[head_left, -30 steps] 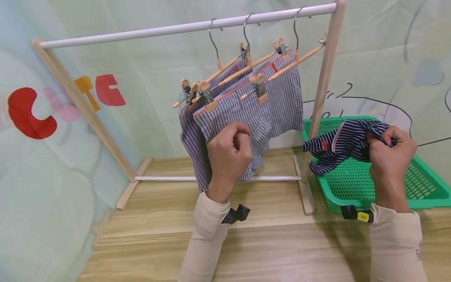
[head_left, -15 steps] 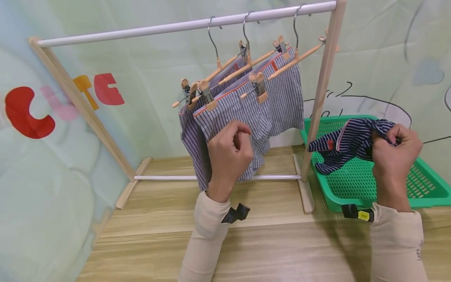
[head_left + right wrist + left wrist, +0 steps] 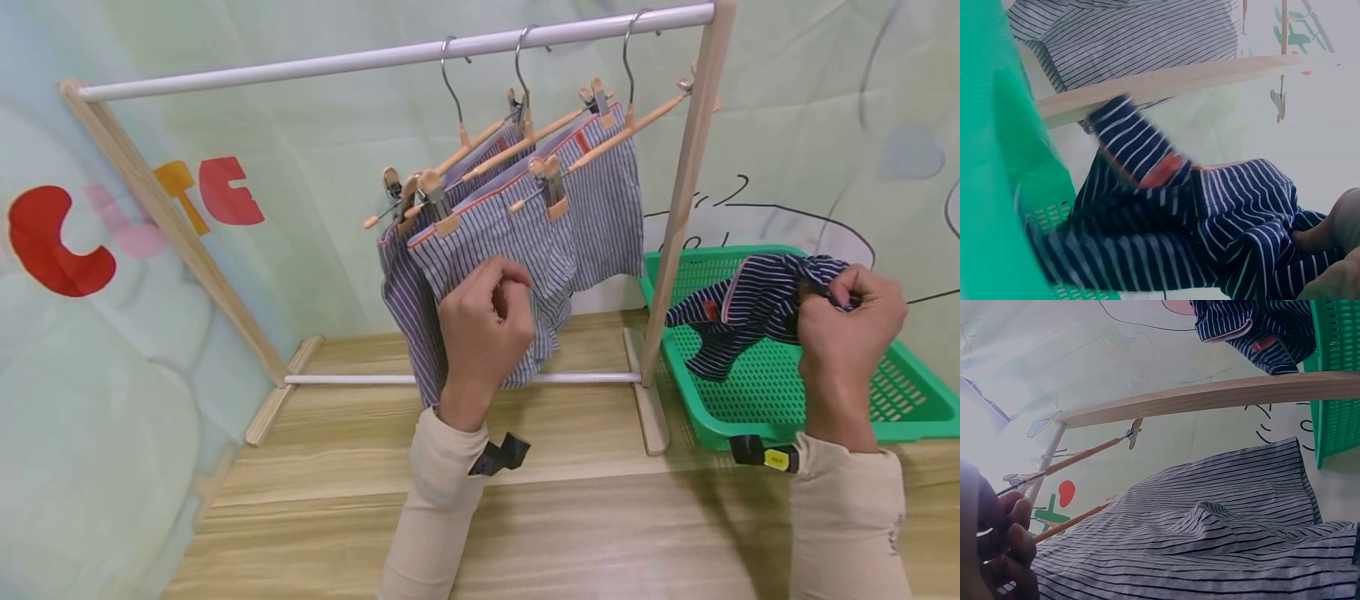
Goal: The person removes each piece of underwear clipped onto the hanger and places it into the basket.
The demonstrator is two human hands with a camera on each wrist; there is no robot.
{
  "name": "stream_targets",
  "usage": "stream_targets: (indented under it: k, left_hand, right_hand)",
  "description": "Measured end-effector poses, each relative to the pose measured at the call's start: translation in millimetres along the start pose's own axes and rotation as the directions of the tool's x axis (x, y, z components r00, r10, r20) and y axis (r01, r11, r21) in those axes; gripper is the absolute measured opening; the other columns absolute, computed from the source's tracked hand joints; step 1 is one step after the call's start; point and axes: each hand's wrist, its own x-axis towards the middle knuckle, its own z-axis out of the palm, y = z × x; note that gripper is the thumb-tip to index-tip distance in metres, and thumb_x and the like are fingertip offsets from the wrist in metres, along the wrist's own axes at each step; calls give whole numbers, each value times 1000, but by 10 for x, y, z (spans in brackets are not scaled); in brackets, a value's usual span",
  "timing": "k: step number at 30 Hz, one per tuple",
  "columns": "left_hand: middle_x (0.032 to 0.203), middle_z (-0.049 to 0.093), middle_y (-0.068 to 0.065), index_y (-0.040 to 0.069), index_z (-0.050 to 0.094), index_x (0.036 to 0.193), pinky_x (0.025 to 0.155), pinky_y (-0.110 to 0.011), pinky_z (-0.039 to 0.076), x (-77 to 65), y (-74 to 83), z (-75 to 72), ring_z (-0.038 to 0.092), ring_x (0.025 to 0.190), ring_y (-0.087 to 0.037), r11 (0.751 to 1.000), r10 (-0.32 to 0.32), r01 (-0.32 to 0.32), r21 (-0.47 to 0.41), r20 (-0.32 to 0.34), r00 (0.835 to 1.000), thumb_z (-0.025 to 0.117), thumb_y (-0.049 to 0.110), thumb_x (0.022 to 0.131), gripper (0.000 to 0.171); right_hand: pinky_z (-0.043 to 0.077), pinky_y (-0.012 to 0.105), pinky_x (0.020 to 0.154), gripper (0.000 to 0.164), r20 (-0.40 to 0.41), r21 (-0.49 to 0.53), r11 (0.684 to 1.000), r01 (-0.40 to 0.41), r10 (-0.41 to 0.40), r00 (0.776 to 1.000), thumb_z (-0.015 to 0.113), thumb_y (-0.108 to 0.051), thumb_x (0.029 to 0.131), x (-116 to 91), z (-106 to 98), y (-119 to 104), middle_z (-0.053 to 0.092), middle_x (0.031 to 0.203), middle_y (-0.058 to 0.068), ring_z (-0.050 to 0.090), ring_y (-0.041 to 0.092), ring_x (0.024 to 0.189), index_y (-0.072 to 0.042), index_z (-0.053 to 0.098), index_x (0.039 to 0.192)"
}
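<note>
One person's two hands are in view, each coming out of one beige sleeve (image 3: 442, 508). The right hand (image 3: 847, 342) grips one piece of navy clothing (image 3: 765, 300) with white stripes, bunched under the thumb and fingers; the clothing hangs over the one green basket (image 3: 708, 417), to the right of the one rack (image 3: 678, 208), and whether it touches the basket I cannot tell. The left hand (image 3: 483, 325) holds nothing, its fingers loosely curled in front of the hung clothes; whether it brushes them I cannot tell. The rack has two white rails, one upper (image 3: 300, 68) and one lower (image 3: 352, 379). Three hangers hang from the upper one by metal hooks. The nearest hanger (image 3: 633, 132) carries two clips; the other two hangers bear one pair of striped shorts apiece, the pale front pair (image 3: 603, 208) partly covering the purplish back pair (image 3: 408, 308). Three red tags show, one on each garment. Two black mounts sit at the wrists, one per arm, the right one (image 3: 746, 450) bearing one yellow label. Four large coloured letters stand on the backdrop, and one wooden table (image 3: 562, 533) lies beneath everything.
</note>
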Motion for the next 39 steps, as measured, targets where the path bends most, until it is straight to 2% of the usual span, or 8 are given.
stream_targets:
  k: [9,12,15,21,24,29,33,39]
  left_hand:
    - [55,50,-1,9,60,69,38,-27,32,17,-3,-26,36,46,-6,1000,-9,9,-3,-8,1000,39,6,84,26]
    - [54,49,-1,10,60,69,38,-27,31,19,6,-34,35,46,-6,1000,-10,10,-1,-10,1000,39,6,84,26]
    - [55,49,-1,9,60,69,38,-27,31,18,12,-36,35,46,-6,1000,-5,5,-3,-13,1000,39,6,84,26]
    - [55,50,-2,9,60,69,39,-27,32,22,18,-44,36,46,-7,1000,5,-5,0,-28,1000,39,5,84,25]
    - [56,51,-2,8,60,70,39,-27,32,28,23,-52,36,47,-7,1000,-1,1,-1,-38,999,39,5,84,26]
    - [61,56,-4,7,60,70,41,-28,34,39,30,-63,39,48,-10,1000,-8,7,-9,-75,997,41,4,84,24]
    - [64,59,-6,5,60,70,46,-31,35,54,40,-66,40,50,-16,1000,8,-10,-8,-147,989,41,3,85,24]
    - [65,57,-9,3,60,73,52,-35,36,77,58,-69,40,57,-20,1000,26,-29,-12,-207,978,42,3,84,20]
  right_hand:
    - [12,26,65,16,61,-123,991,47,-40,997,31,19,58,-32,-49,5,19,77,-1,22,10,76,5,23,59]
    - [12,28,64,15,88,-190,981,37,-20,996,30,18,57,-30,-66,16,19,78,-2,21,9,76,4,26,62]
    - [15,30,60,14,152,-271,963,-3,46,987,33,18,61,-27,-87,16,20,82,-3,23,10,79,5,29,66]
    - [27,33,62,13,329,-470,883,13,162,930,45,10,72,6,-115,31,24,92,2,28,24,89,0,40,78]
    - [29,38,65,16,417,-514,855,66,182,890,44,8,72,23,-125,54,25,96,9,32,34,91,-2,42,85]
    - [34,53,73,32,527,-553,820,150,204,825,45,2,77,5,-153,64,26,107,27,33,45,93,6,39,109]
    - [32,61,81,42,553,-550,818,170,204,808,46,-2,83,4,-152,75,23,119,34,32,50,99,6,34,122]
    - [31,66,84,44,579,-568,799,200,215,787,46,-4,86,28,-155,90,21,125,38,30,53,103,7,33,126]
